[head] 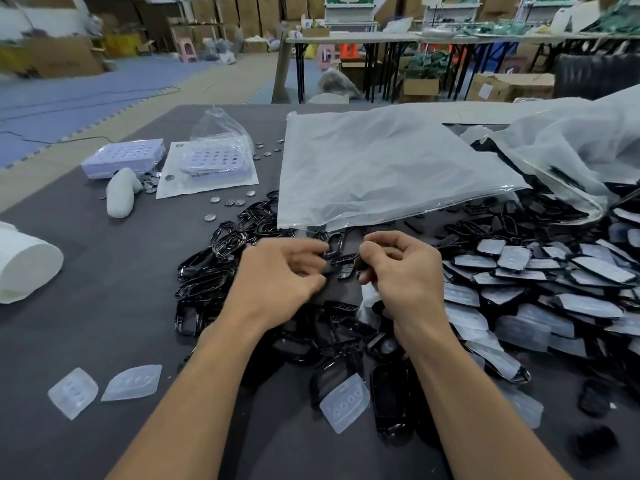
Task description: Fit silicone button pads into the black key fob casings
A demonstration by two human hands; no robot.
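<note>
My left hand (278,271) and my right hand (401,268) hover close together over a heap of black key fob casings (207,282) at the table's middle. My right hand pinches a small black casing piece (360,263) between thumb and fingers. My left hand's fingers are curled at the edge of a black part, which they mostly hide. Three translucent silicone button pads lie loose near me: one pad (72,393), a second (133,382) and a third (344,403). To the right lies a pile of casings with pads fitted (554,271).
A large clear plastic bag (381,168) lies just beyond my hands, another bag (571,143) at the right. White trays (124,157) and scattered coin cells (228,202) sit at the back left, beside a white cloth bundle (119,195). A white roll (24,268) lies at the left edge.
</note>
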